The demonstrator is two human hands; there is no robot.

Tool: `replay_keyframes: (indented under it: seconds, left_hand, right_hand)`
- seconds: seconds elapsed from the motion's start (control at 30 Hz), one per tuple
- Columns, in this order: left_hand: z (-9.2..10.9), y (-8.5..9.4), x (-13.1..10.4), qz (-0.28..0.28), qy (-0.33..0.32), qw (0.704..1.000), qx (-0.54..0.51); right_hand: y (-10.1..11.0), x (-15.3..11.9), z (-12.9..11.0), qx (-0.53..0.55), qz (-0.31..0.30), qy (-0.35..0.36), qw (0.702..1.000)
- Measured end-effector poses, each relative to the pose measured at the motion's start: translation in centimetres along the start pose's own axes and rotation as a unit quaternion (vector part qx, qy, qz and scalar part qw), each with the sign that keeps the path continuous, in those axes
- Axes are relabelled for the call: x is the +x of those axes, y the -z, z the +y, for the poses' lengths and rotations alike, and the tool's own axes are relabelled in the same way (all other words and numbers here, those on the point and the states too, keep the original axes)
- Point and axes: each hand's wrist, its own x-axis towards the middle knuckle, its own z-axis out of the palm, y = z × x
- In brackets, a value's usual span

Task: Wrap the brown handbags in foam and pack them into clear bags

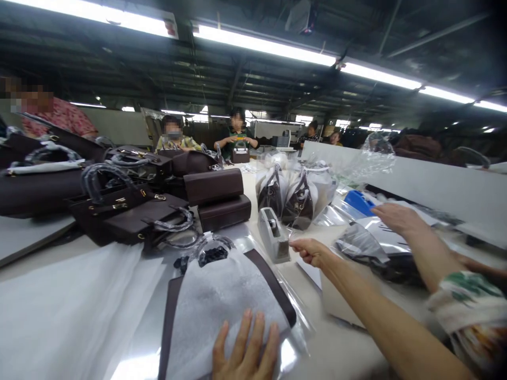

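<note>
My left hand [246, 349] lies flat with fingers spread on white tissue paper [222, 295]. The tissue covers a dark brown handbag [273, 279], which rests on a clear plastic bag [303, 330]. The handbag's wrapped handles [214, 248] stick out at the top. My right hand [311, 252] is closed in a pinch at the front end of a grey tape dispenser [273, 237]. Whatever is between those fingertips is too small to make out.
Brown handbags [119, 211] are piled at left, behind a stack of white sheets [67, 306]. Plastic-wrapped bags [299, 198] stand beyond the dispenser. At right, a co-worker's arm [420, 243] with a floral sleeve reaches near a blue object [358, 202]. Several people work farther back.
</note>
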Motion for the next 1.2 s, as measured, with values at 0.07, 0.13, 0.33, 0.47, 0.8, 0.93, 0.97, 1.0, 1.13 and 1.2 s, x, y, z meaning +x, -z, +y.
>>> replay_keyframes:
  seconds: [0.07, 0.13, 0.33, 0.47, 0.8, 0.93, 0.97, 1.0, 1.13, 1.2]
  left_hand:
    - [0.0, 0.1, 0.0, -0.012, -0.004, 1.0, 0.004]
    - [0.0, 0.2, 0.0, -0.009, 0.004, 1.0, -0.008]
    - [0.3, 0.4, -0.2, -0.029, 0.028, 0.998, -0.056]
    - [0.5, 0.8, -0.1, -0.052, 0.035, 0.996, -0.062]
    - [0.7, 1.1, -0.1, -0.051, 0.038, 0.995, -0.073]
    - [0.7, 1.4, -0.1, -0.058, 0.036, 0.996, -0.064]
    - [0.7, 1.5, 0.0, -0.067, 0.038, 0.995, -0.058]
    - [0.8, 1.6, 0.1, -0.08, 0.042, 0.994, -0.053]
    - [1.4, 2.2, 1.1, -0.143, 0.075, 0.987, -0.027]
    - [1.6, 2.4, 1.6, -0.182, 0.082, 0.98, -0.02]
  right_hand:
    - [-0.5, 0.2, 0.7, 0.001, 0.004, 0.004, 1.0]
    - [-1.2, 0.5, 1.3, -0.002, 0.012, 0.012, 1.0]
    - [-2.7, 0.6, 3.7, -0.004, 0.072, 0.037, 0.997]
    - [-1.6, -3.4, 4.7, 0.034, 0.065, 0.108, 0.991]
    - [-4.5, -17.0, 6.3, 0.048, -0.202, 0.097, 0.973]
    - [-5.8, -16.3, 6.8, 0.012, -0.162, 0.084, 0.983]
    - [-6.0, -16.0, 6.9, -0.002, -0.147, 0.079, 0.986]
    - [-6.1, -15.8, 6.9, -0.015, -0.135, 0.076, 0.988]
    - [-6.6, -15.5, 6.9, -0.053, -0.105, 0.071, 0.991]
    - [-6.8, -15.6, 6.8, -0.063, -0.088, 0.064, 0.992]
